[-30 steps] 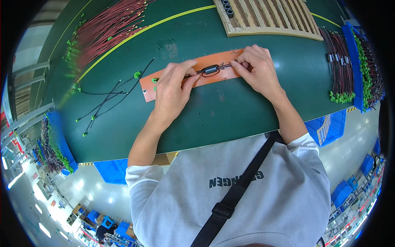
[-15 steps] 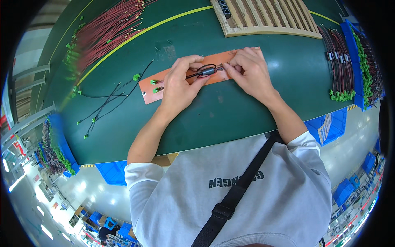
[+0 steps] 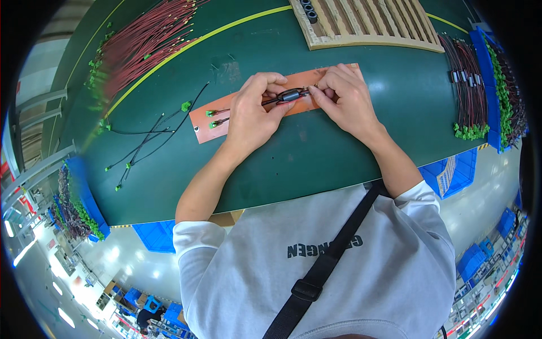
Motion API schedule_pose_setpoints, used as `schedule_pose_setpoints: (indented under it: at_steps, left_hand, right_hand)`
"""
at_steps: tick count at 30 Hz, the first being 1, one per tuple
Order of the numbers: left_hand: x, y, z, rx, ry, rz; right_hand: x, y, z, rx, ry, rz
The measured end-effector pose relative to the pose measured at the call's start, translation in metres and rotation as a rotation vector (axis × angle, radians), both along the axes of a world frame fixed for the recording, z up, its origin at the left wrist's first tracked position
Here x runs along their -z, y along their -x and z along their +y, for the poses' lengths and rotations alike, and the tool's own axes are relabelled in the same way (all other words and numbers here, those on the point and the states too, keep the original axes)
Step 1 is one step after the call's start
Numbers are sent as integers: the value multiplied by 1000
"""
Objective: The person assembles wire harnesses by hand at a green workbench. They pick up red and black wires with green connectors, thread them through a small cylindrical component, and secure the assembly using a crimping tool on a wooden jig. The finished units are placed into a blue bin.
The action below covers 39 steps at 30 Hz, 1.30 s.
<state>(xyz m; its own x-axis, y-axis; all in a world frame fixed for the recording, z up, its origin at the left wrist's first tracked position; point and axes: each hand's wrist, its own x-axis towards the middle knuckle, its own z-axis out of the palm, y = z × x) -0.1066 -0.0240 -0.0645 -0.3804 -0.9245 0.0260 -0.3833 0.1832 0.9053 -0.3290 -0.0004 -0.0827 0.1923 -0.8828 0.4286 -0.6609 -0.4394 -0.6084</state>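
Both hands have been drawn closer over the orange rectangular card [image 3: 271, 107]: left hand [image 3: 254, 116] and right hand [image 3: 344, 101] are pinching the black wire bundle with its dark cylindrical sleeve [image 3: 291, 95], which is being held taut.

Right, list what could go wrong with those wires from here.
1. Both hands, left hand and right hand, pinch the wires on either side of the dark ring; a hard pull might slide it off.
2. The green plugs lie loose on the orange board and may drag.
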Motion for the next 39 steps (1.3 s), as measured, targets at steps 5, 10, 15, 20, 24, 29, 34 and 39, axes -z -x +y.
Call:
schedule_pose_setpoints:
  at_steps: [5,10,15,20,24,29,34,39]
  left_hand:
    - [1,7,-2,3,39,3]
    - [-2,12,0,-8,44,21]
    - [2,10,-2,6,51,13]
    - [1,9,-3,12,46,2]
    - [-2,11,-4,39,134,17]
    - [5,7,-8,114,227,-36]
    - [6,5,-9,141,317,-84]
    - [7,6,-9,135,270,-76]
  right_hand:
    - [-3,3,1,20,-44,6]
    - [-4,4,1,12,-35,30]
    - [-2,7,-1,21,2,28]
    - [6,46,3,196,-71,-97]
    - [9,50,6,177,-79,-88]
    - [6,49,3,183,-97,-112]
    - [-7,43,4,130,-53,40]
    - [-2,39,3,96,0,72]
